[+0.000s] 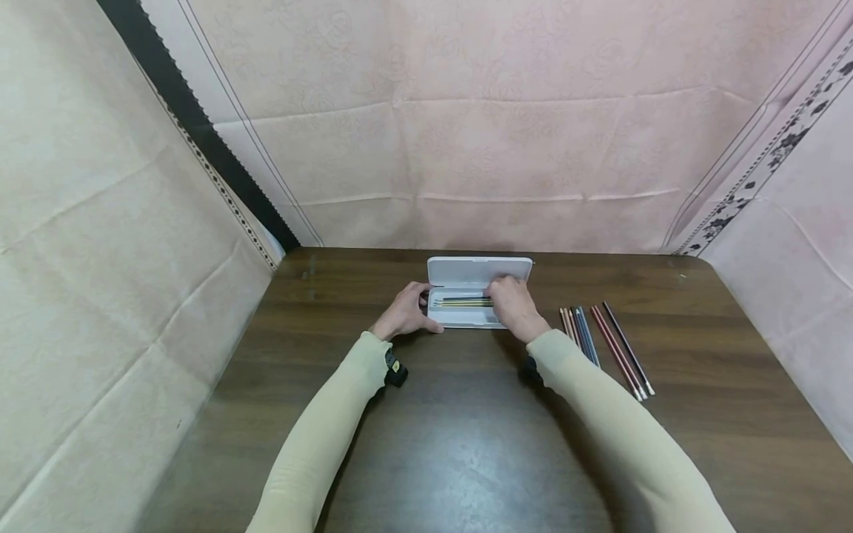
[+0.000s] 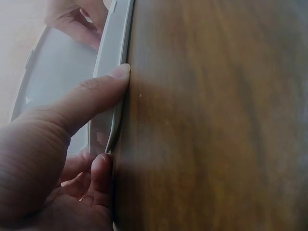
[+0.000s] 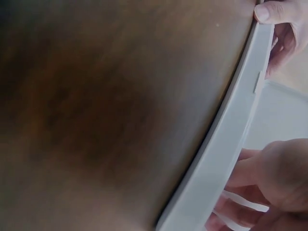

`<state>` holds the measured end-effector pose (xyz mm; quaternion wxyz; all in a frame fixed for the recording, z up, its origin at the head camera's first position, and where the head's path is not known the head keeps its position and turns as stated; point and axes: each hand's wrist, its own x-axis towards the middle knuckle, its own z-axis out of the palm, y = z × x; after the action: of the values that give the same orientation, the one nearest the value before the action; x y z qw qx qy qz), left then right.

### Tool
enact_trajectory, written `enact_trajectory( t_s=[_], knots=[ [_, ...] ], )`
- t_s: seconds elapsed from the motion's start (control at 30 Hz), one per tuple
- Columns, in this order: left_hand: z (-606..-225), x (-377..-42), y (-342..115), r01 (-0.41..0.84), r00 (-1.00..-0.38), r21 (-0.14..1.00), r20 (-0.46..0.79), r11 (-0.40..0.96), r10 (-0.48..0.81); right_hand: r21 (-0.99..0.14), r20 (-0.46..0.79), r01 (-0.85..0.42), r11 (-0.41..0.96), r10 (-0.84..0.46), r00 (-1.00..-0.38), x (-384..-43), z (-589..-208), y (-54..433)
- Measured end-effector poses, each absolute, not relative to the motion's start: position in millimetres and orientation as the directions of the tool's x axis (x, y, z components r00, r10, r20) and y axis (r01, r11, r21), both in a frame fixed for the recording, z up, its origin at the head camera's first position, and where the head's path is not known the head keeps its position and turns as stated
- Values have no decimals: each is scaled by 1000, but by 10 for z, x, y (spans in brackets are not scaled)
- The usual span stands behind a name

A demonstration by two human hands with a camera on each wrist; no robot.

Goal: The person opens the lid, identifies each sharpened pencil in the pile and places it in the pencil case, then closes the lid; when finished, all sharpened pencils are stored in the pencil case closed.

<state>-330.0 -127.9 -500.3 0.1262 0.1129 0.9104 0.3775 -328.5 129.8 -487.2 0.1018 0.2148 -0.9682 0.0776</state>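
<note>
A white pencil case (image 1: 466, 323) lies on the table with its lid (image 1: 469, 270) raised at the back. Several thin pencils (image 1: 463, 302), yellowish and dark, lie lengthwise inside. My left hand (image 1: 405, 311) grips the case's left end, the thumb along the front wall and other fingers around the corner, as the left wrist view shows. Over the right half of the case, my right hand (image 1: 514, 305) reaches inside with bent fingers (image 3: 243, 173). It covers the pencils' right ends, and I cannot tell whether it pinches any.
Right of the case, beside my right forearm, several loose pencils lie on the brown table (image 1: 453, 429): light brown pencils (image 1: 567, 323), blue pencils (image 1: 586, 337), dark red pencils (image 1: 613, 344) and a black pencil (image 1: 623, 337). Pale cloth (image 1: 466, 148) hangs behind the table.
</note>
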Motion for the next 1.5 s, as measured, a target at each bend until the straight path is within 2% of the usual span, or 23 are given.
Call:
enact_trajectory(
  t_s=[0.3,0.5,0.7,0.93,1.03,1.27,1.5],
  knots=[
    [-5007,-3299,-1260,112,-942,716,-145,689,304,-13,154,-401,916,-395,-906,-3197,-4877,1269],
    [-5004,-3293,-1249,121,-941,711,-139,693,308,39,131,-421,906,-422,-897,-3166,-4879,1287],
    [-5012,-3297,-1255,119,-941,712,-142,692,308,-69,148,-422,904,-409,-901,-3173,-4857,1381],
    [-5022,-3297,-1250,122,-939,716,-142,688,314,-308,187,-373,875,-328,-926,-3028,-4704,1627],
    [-5028,-3303,-1253,123,-938,719,-141,684,317,-378,194,-328,866,-273,-942,-2929,-4625,1752],
    [-5037,-3322,-1274,134,-937,722,-130,678,323,-426,307,-318,847,-196,-931,-2665,-4509,2069],
    [-5040,-3316,-1294,142,-940,710,-122,690,319,-462,273,-241,853,-122,-954,-2413,-4385,2278]
  ],
)
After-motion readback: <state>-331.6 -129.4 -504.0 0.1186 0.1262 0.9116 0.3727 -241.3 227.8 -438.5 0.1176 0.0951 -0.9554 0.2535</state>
